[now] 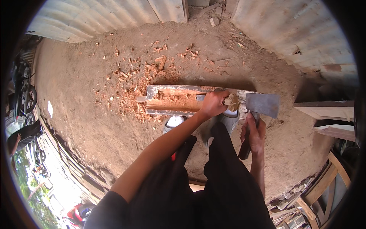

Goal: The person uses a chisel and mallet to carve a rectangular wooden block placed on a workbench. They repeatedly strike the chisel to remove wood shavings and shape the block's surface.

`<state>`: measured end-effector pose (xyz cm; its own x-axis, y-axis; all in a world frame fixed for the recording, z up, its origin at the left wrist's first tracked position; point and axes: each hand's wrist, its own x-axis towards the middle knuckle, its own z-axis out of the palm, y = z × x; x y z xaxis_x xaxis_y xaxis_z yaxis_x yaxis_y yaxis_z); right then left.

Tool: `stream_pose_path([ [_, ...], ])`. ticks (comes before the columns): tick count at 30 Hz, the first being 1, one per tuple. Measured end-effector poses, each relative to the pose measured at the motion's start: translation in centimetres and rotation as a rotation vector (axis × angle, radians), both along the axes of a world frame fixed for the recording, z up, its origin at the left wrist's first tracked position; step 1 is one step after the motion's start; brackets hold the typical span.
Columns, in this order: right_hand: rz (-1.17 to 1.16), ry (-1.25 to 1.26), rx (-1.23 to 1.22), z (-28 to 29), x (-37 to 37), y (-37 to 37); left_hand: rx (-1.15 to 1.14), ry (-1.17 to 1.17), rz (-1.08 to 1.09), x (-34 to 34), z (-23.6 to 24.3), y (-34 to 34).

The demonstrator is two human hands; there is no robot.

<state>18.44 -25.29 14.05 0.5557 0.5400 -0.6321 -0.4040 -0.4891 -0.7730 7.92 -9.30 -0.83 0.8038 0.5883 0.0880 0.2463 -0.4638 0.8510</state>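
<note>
A long wooden block (pixel 173 88) with a hollowed, reddish trough lies crosswise on the ground before me. My left hand (pixel 214 104) is wrapped round a chisel (pixel 233 102) over the block's right half. The chisel's frayed wooden end sticks out to the right of my fist, and its flat metal blade points left into the trough. My right hand (pixel 254 131) grips the dark handle of a hatchet (pixel 263 105). The hatchet's broad grey head is raised just right of the chisel's frayed end, with a small gap between them.
Reddish wood chips (pixel 129 89) litter the dirt floor left of and beyond the block. My light shoes (pixel 175 121) stand close against its near side. Corrugated metal sheets (pixel 301 34) rise at the far side. Wooden frames (pixel 324 187) lean at the lower right; bicycles (pixel 28 91) stand far left.
</note>
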Motion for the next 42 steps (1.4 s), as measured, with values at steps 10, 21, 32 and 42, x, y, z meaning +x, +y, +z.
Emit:
stream_pose_path([
  [10, 0.004, -0.021, -0.013, -0.8, -1.3, -0.4, -0.024, 0.016, 0.005, -0.1, -0.4, -0.1],
  [21, 0.065, -0.124, -0.022, -0.9, -1.5, -0.2, -0.033, -0.041, 0.07, -0.2, -0.3, 0.3],
  [32, 0.012, -0.082, 0.036, -1.2, -1.8, 1.5, 0.004, -0.091, 0.068, -0.5, -0.5, 0.4],
  [42, 0.102, -0.108, -0.109, -1.3, -1.9, 1.1, -0.031, -0.075, 0.057, -0.3, -1.0, 0.0],
])
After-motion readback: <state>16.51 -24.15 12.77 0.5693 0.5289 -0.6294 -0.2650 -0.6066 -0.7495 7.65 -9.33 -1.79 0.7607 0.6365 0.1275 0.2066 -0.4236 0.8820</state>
